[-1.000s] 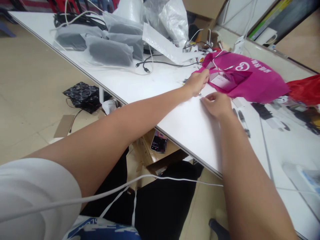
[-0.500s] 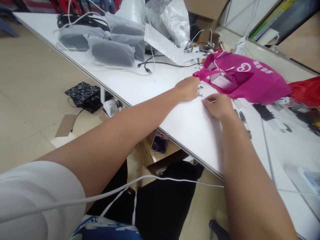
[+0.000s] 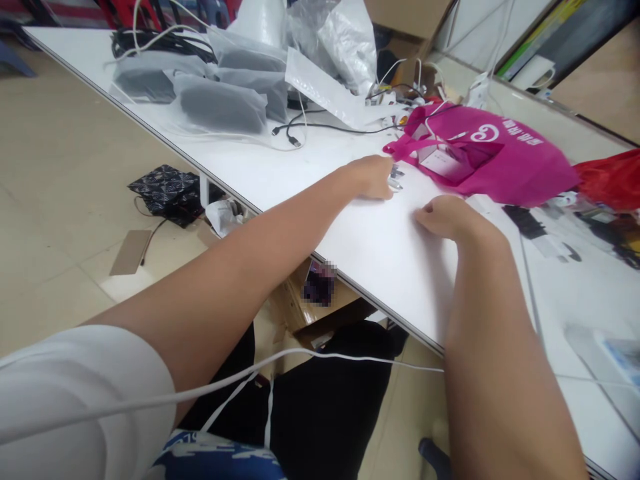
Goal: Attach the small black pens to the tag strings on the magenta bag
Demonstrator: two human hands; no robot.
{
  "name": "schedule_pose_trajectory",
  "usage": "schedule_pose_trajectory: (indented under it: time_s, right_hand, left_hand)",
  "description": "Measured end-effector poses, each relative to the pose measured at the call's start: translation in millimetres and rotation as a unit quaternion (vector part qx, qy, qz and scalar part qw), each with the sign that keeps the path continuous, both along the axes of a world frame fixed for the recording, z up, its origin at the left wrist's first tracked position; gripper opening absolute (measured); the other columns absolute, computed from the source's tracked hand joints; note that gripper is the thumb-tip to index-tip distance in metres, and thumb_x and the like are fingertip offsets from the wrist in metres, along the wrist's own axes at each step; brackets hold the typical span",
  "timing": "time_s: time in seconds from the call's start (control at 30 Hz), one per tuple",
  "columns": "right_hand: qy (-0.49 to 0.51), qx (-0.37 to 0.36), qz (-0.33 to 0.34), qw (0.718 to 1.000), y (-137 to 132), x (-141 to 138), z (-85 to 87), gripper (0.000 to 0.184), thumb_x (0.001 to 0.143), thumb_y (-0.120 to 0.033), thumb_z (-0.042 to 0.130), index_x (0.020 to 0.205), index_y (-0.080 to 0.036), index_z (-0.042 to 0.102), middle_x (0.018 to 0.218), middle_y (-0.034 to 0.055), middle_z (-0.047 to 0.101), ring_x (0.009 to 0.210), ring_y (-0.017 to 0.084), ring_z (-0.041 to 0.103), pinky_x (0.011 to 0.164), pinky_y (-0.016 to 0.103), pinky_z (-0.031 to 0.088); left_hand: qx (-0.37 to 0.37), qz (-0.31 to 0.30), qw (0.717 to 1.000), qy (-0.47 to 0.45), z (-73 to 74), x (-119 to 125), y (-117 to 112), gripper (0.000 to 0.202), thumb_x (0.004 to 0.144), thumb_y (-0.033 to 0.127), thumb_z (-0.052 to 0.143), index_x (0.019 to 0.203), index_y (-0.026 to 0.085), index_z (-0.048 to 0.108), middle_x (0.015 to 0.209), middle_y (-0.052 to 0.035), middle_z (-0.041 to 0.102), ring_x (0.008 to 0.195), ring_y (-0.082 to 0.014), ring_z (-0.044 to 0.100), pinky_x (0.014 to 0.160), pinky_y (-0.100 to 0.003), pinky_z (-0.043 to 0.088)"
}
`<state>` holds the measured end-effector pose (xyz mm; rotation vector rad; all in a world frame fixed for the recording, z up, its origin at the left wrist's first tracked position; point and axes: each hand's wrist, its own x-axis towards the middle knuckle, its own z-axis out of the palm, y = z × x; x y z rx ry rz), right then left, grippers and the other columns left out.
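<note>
My left hand is closed over the white tabletop, the fingers curled and mostly turned from view. Small shiny silvery pieces show at its fingertips; whether they are gripped or lie on the table is unclear. To the right, my right hand is closed low above the table, thumb folded against the fingers. Anything inside it is hidden. Just beyond both hands lies a magenta cloth bag with white print, its handle close to my left hand. A white box shows in the bag's opening.
Grey bagged packages, black cables and clear plastic wrap occupy the table's far left. Dark and pale small parts lie at right. A white cable crosses before my lap. A cardboard box stands under the table edge.
My right hand has drawn back to the right and slightly toward me, away from my left hand, its wrist more bent. My left hand has stayed by the silvery pieces.
</note>
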<state>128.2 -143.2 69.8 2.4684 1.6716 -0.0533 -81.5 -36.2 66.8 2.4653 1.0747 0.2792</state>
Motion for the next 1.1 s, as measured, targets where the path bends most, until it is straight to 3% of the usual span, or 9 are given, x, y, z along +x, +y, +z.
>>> schedule_pose_trajectory:
  time_s: [0.1, 0.2, 0.3, 0.43, 0.53, 0.67, 0.8, 0.93, 1.1]
  right_hand:
    - [0.006, 0.014, 0.002, 1.000, -0.9, -1.2, 1.3, 0.034, 0.118, -0.040, 0.070, 0.118, -0.016, 0.093, 0.125, 0.0250, 0.090, 0.107, 0.041, 0.084, 0.098, 0.051, 0.066]
    - [0.037, 0.052, -0.001, 0.998, -1.9, -2.6, 2.6, 0.030, 0.115, -0.034, 0.070, 0.099, -0.019, 0.090, 0.100, 0.0197, 0.086, 0.097, 0.037, 0.081, 0.093, 0.048, 0.065]
    - [0.080, 0.109, -0.021, 0.991, -4.5, -4.6, 5.8, 0.029, 0.105, -0.023, 0.077, 0.076, -0.026, 0.082, 0.073, 0.0115, 0.073, 0.089, 0.035, 0.077, 0.091, 0.046, 0.066]
    - [0.131, 0.185, -0.054, 0.973, -7.2, -12.6, 9.6, 0.035, 0.090, -0.008, 0.084, 0.065, -0.030, 0.073, 0.067, 0.0073, 0.070, 0.090, 0.036, 0.081, 0.102, 0.050, 0.072]
    - [0.275, 0.255, -0.091, 0.923, -5.5, -21.9, 8.4, 0.035, 0.092, 0.002, 0.080, 0.072, -0.027, 0.075, 0.076, 0.0053, 0.077, 0.086, 0.029, 0.083, 0.101, 0.047, 0.076]
    - [0.506, 0.331, -0.104, 0.790, 1.6, -27.4, -1.8, 0.034, 0.107, 0.002, 0.076, 0.084, -0.023, 0.080, 0.084, 0.0032, 0.076, 0.074, 0.015, 0.074, 0.083, 0.031, 0.078]
    - [0.598, 0.349, -0.096, 0.715, 8.0, -22.7, -13.6, 0.033, 0.113, -0.006, 0.083, 0.086, -0.024, 0.080, 0.088, 0.0021, 0.076, 0.077, 0.013, 0.076, 0.078, 0.022, 0.079]
    - [0.629, 0.364, -0.101, 0.679, 10.0, -19.1, -19.1, 0.031, 0.116, -0.009, 0.086, 0.089, -0.023, 0.079, 0.088, 0.0009, 0.075, 0.080, 0.011, 0.079, 0.086, 0.019, 0.080]
    - [0.623, 0.345, -0.093, 0.695, 9.4, -18.6, -20.8, 0.029, 0.113, -0.019, 0.095, 0.091, -0.025, 0.077, 0.087, 0.0004, 0.074, 0.078, 0.013, 0.079, 0.080, 0.020, 0.080]
  left_hand:
    - [0.007, -0.002, 1.000, 0.015, 2.5, -1.1, -3.2, 0.078, 0.098, 0.037, 0.098, 0.171, 0.012, 0.082, 0.156, -0.0229, 0.090, 0.145, -0.0418, 0.086, 0.123, -0.040, 0.067]
    - [0.003, -0.001, 1.000, 0.002, -0.5, 0.2, -3.0, 0.073, 0.099, 0.038, 0.097, 0.167, 0.013, 0.084, 0.158, -0.0227, 0.089, 0.146, -0.0417, 0.086, 0.123, -0.040, 0.066]
    - [-0.006, -0.001, 0.999, -0.044, -8.0, 3.1, 1.7, 0.054, 0.099, 0.037, 0.095, 0.148, 0.014, 0.090, 0.146, -0.0220, 0.092, 0.137, -0.0410, 0.088, 0.115, -0.042, 0.066]
    - [-0.017, 0.012, 0.991, -0.131, -15.5, 7.5, 6.8, 0.026, 0.096, 0.034, 0.097, 0.117, 0.021, 0.090, 0.121, -0.0173, 0.092, 0.125, -0.0389, 0.088, 0.103, -0.044, 0.064]
    - [-0.035, 0.030, 0.986, -0.161, -12.6, 8.5, 3.2, 0.023, 0.094, 0.033, 0.100, 0.110, 0.024, 0.087, 0.111, -0.0146, 0.089, 0.125, -0.0386, 0.086, 0.099, -0.046, 0.062]
    - [-0.061, 0.042, 0.980, -0.183, -3.8, 8.0, -5.8, 0.018, 0.099, 0.035, 0.100, 0.106, 0.028, 0.085, 0.108, -0.0120, 0.088, 0.127, -0.0369, 0.082, 0.101, -0.051, 0.061]
    - [-0.071, 0.020, 0.978, -0.193, -1.0, 9.7, -8.5, 0.016, 0.102, 0.032, 0.098, 0.101, 0.027, 0.082, 0.109, -0.0109, 0.088, 0.126, -0.0345, 0.080, 0.104, -0.054, 0.061]
    - [-0.090, 0.021, 0.977, -0.192, -3.3, 12.7, -6.7, 0.015, 0.105, 0.038, 0.098, 0.112, 0.032, 0.086, 0.112, -0.0093, 0.091, 0.128, -0.0353, 0.081, 0.101, -0.055, 0.065]
    - [-0.111, 0.018, 0.972, -0.208, -6.1, 13.3, -6.2, 0.019, 0.106, 0.039, 0.096, 0.105, 0.031, 0.079, 0.114, -0.0109, 0.090, 0.127, -0.0345, 0.083, 0.098, -0.052, 0.068]
